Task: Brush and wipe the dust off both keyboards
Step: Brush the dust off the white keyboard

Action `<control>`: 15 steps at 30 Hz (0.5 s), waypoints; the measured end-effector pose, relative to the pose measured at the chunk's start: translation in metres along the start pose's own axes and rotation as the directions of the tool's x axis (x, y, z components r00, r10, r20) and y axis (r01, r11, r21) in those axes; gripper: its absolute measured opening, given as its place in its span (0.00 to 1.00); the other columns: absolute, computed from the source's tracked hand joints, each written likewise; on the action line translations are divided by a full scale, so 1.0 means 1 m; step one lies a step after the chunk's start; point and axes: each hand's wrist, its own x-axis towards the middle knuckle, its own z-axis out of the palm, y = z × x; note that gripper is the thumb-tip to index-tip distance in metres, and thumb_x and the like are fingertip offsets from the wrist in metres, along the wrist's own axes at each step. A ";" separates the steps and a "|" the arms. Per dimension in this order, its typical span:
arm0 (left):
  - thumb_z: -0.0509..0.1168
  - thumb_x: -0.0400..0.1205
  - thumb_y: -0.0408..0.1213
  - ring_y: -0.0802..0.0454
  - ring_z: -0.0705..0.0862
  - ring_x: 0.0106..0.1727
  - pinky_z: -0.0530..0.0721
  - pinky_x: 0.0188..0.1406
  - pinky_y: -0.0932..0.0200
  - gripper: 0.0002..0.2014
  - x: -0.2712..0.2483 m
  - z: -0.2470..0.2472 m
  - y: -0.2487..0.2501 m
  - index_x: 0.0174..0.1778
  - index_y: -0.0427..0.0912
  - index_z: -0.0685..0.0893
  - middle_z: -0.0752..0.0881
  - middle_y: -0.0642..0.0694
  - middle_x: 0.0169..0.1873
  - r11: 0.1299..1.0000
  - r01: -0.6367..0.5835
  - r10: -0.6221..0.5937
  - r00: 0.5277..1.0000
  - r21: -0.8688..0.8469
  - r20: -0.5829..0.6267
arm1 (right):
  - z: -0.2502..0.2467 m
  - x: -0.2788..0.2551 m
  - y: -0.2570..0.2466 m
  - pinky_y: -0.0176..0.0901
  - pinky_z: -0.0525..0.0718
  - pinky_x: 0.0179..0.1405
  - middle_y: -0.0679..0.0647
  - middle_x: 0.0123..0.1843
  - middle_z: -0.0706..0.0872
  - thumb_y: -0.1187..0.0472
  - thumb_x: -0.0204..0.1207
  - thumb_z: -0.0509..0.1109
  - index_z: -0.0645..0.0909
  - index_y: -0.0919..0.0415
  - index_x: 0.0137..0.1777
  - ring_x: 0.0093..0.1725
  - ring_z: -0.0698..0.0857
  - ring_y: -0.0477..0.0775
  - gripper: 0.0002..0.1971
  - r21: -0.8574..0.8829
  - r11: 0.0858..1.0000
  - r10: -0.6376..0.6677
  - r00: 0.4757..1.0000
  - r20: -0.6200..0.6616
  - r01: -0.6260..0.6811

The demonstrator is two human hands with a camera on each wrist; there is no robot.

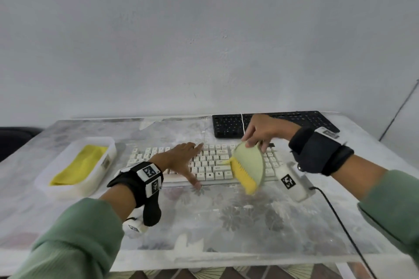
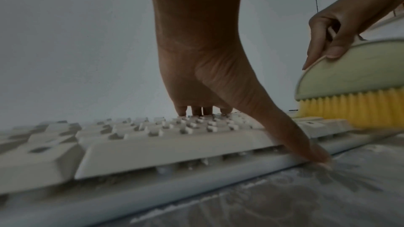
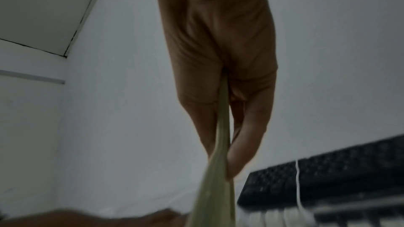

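Fingers [image 3: 238, 146] — blurred around brush [image 3: 218, 196]

Plain room, pale wall

We see a bare grey-white wall [image 1: 204, 29] behind 1 table [image 1: 226, 222] — its top under clear plastic with a faded floral print — and dim, even light throughout.

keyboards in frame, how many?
2. The white keyboard lies near the table's front under the left hand and brush; the black keyboard sits behind it, partly hidden by the right hand.
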 end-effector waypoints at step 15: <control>0.82 0.57 0.58 0.47 0.58 0.81 0.61 0.80 0.46 0.69 -0.065 0.001 -0.109 0.84 0.47 0.41 0.56 0.48 0.81 0.962 0.267 -0.260 0.960 -0.052 0.103 | -0.005 -0.003 -0.037 0.33 0.85 0.25 0.52 0.39 0.87 0.71 0.69 0.76 0.86 0.68 0.56 0.30 0.86 0.50 0.14 -0.021 0.991 -0.132 0.991 -0.012 0.132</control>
